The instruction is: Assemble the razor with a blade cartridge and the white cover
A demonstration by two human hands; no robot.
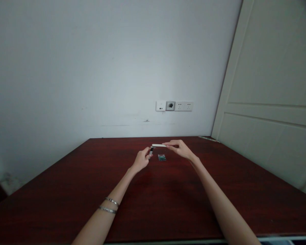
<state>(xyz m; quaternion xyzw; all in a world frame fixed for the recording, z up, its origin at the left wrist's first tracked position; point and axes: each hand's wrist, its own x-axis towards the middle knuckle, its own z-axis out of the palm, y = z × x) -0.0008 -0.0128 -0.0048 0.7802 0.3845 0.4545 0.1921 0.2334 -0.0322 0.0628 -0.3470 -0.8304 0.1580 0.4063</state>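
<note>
My left hand point(142, 159) is closed, pinching a small black-and-silver piece point(151, 152) that stands nearly upright between thumb and fingers. My right hand point(177, 147) is closed on the right end of a slim white bar-shaped piece point(158, 145), held level above the table. The bar's left end meets the top of the black-and-silver piece at about a right angle; I cannot tell whether the two are hinged together. Just below the bar, a small clear flat case point(162, 157) with teal and dark markings lies on the tabletop, apart from both hands.
The dark red wooden table point(163, 204) reaches back to a pale wall point(117, 68). Wall sockets point(184, 106) and a switch plate point(160, 106) sit above its far edge. A light strip point(209, 139) lies at the back right corner, beside a cream panelled door point(272, 88).
</note>
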